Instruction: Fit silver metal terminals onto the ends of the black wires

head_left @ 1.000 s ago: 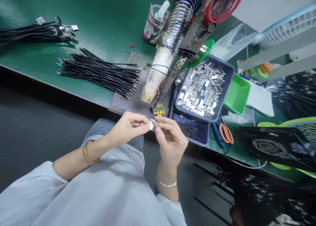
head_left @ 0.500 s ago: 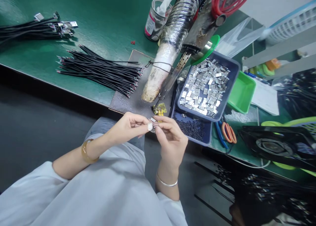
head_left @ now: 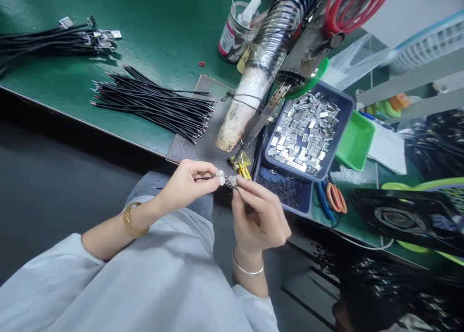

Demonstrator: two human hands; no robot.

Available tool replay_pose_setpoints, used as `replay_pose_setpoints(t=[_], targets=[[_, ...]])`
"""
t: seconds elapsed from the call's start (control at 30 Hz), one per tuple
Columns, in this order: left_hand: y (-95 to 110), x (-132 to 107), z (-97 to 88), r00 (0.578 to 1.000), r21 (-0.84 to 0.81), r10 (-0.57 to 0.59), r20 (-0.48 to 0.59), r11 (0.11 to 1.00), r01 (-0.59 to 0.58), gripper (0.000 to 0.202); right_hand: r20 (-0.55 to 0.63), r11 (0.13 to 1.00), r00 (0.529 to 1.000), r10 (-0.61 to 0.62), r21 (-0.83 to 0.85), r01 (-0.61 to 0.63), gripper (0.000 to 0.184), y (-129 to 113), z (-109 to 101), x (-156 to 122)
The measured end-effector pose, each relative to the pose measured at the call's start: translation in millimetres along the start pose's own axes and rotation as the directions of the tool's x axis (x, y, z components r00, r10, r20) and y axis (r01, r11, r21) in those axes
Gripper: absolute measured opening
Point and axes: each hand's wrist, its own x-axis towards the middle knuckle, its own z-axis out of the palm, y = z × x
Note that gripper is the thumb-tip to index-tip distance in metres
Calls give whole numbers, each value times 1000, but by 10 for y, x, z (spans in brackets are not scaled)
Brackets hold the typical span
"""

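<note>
My left hand (head_left: 192, 182) is closed in a pinch at the front edge of the bench, white covers on its fingertips. A short stretch of black cable (head_left: 206, 178) shows between its fingers. At the cable's end is a small silvery metal USB connector (head_left: 231, 180), partly hidden by fingertips. My right hand (head_left: 259, 211) pinches this connector from the other side, thumb below and fingers above. Just beyond the hands, a soldering iron (head_left: 263, 113) points down at a yellow piece (head_left: 244, 169) on the dark work board (head_left: 186, 148).
Cut black cables (head_left: 152, 100) lie on the green bench (head_left: 155, 22), with connector-ended cables (head_left: 97, 39) farther left. A fume hose (head_left: 242, 97) hangs over the board. On the right are a tray (head_left: 348, 100) of metal shells, a tray (head_left: 306, 209) of small black pieces, and orange-handled scissors (head_left: 336, 198).
My right hand has shifted right and turned, its fingers now straighter on the connector. Black cable now shows in my left hand. The whole view has moved slightly.
</note>
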Motion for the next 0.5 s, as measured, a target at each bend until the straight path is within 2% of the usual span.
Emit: replay_pose_setpoints(t=[0.07, 0.2, 0.27, 0.4, 0.5], targets=[[1, 9, -6, 1000, 16, 14, 2, 1000, -14, 15, 27, 1000, 1000, 4, 21, -4, 24, 26, 37, -29], [-6, 37, -14, 999, 36, 53, 5, 998, -53, 17, 16, 955, 971, 240, 178, -239, 14, 101, 122, -89], [-8, 54, -10, 996, 41, 84, -5, 996, -84, 18, 47, 938, 958, 285, 191, -288, 11, 126, 144, -93], [-4, 91, 12, 991, 123, 127, -41, 985, -121, 21, 43, 992, 992, 119, 37, -121, 17, 144, 156, -48], [-9, 120, 39, 985, 185, 153, -76, 973, -137, 21, 57, 998, 998, 15, -64, -12, 21, 153, 164, -3]])
